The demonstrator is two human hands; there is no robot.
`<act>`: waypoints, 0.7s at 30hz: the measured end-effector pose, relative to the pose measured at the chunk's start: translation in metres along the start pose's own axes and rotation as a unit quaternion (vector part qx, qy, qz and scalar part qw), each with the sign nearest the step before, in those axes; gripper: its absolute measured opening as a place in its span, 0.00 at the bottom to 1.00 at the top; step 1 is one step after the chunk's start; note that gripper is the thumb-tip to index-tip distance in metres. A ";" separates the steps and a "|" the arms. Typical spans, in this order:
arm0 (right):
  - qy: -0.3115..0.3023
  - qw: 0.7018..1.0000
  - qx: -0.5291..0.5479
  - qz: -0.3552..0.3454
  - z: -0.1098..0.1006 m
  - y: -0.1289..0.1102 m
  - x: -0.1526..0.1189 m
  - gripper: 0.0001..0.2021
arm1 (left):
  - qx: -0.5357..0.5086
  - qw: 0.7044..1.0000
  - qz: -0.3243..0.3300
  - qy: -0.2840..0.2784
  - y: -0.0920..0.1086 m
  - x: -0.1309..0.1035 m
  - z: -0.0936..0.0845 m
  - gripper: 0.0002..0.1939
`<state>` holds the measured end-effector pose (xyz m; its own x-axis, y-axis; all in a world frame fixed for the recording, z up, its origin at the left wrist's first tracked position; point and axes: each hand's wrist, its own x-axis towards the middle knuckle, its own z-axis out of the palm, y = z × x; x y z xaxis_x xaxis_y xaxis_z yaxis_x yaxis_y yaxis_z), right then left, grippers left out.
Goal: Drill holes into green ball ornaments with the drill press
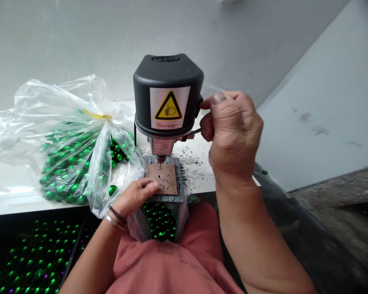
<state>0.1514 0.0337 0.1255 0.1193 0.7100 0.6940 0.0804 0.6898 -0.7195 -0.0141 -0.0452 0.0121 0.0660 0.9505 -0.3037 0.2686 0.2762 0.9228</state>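
A small black drill press (168, 96) with a yellow warning label stands on the white table, its thin bit (160, 166) pointing down over a brown board (169, 173). The board lies on the grey metal base and has a small round hole below the bit. My right hand (233, 126) is closed around the feed lever (195, 131) at the machine's right side. My left hand (138, 196) rests at the board's front left corner, thumb and fingers together; whatever they may hold is hidden. A single green bead (112, 190) lies just beyond that hand.
A clear plastic bag (33, 110) of shiny green beads (70, 163) with a yellow tie stands left. Dark shavings (196, 163) litter the white table (204, 181). More green beads (161, 222) lie in plastic between my legs. A dark container (33, 253) of beads is lower left.
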 end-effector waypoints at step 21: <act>-0.032 0.999 0.033 0.006 -0.001 -0.002 0.017 0.14 | -0.388 0.914 -0.094 0.077 0.002 0.021 -0.002 0.12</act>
<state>0.1542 0.0439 0.1386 0.0554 0.7243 0.6872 0.0140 0.6877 -0.7259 -0.0140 -0.0248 0.0080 -0.0628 0.8678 -0.4930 -0.5042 0.3987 0.7661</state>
